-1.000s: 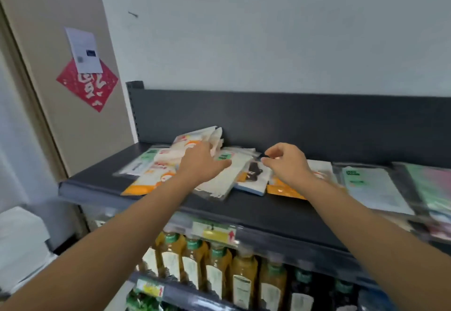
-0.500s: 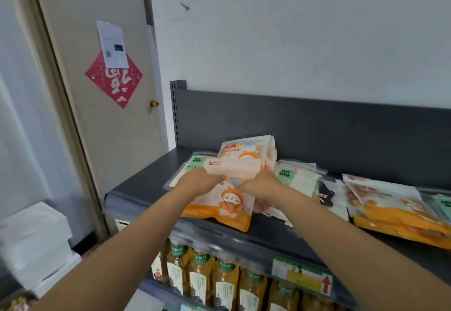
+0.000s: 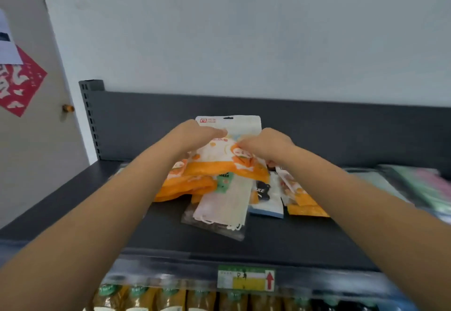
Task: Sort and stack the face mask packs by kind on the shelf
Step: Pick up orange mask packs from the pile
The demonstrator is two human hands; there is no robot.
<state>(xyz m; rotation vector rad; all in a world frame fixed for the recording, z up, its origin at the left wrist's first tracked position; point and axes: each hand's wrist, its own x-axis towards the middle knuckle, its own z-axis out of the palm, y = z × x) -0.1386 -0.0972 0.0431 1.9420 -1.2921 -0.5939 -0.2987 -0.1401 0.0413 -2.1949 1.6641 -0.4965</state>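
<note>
Left hand (image 3: 195,135) and right hand (image 3: 266,142) grip an orange-and-white mask pack (image 3: 229,157) over the pile on the shelf (image 3: 292,237); a clear pack (image 3: 224,205) lies nearer.

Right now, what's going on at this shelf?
A person is sorting face mask packs on a dark shelf. The left hand and right hand together hold an orange-and-white face mask pack, raised over a loose pile. Below it lie more orange packs, a clear pack of white masks and a black-and-white pack, not yet stacked by kind. Bottled drinks stand underneath.
</note>
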